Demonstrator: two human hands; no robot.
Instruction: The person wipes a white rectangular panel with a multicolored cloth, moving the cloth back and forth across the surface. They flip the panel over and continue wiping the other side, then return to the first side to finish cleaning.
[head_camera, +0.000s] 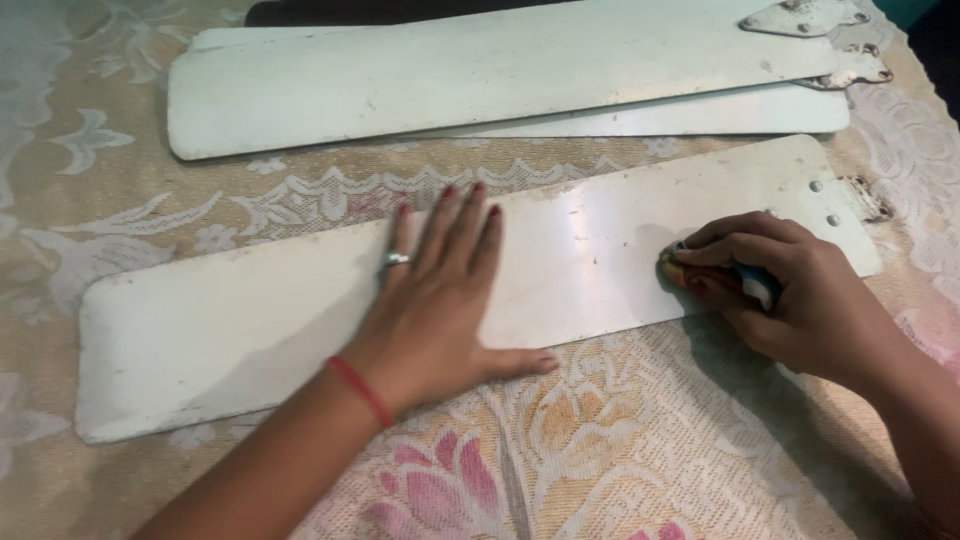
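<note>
A desk (120, 80) covered in a beige lace cloth (620, 440) with white leaf patterns and pink flowers fills the view; a strip of dark surface shows at the top edge and a bit of teal at the upper right corner. On the cloth lies a long white fan blade (250, 320), running from lower left to upper right, its metal bracket end (868, 198) with rivets at the right. Behind it, two more white blades (480, 75) are stacked, overlapping, with their brackets also at the right. The left hand (440, 300) is pressed flat on the middle of the near blade, fingers spread and pointing away, thumb stretched along the blade's near edge onto the cloth; it wears a ring and a red thread at the wrist, and this grip is fully open, holding nothing. The right hand (790, 295) is curled shut around a small scrubbing pad (715, 272), coloured yellow, red and blue, its tip touching the blade's surface near the bracket end. The near blade's left end lies close to the cloth's left side; open cloth stretches in front of both hands, and a narrow band of cloth separates the near blade from the stacked ones.
</note>
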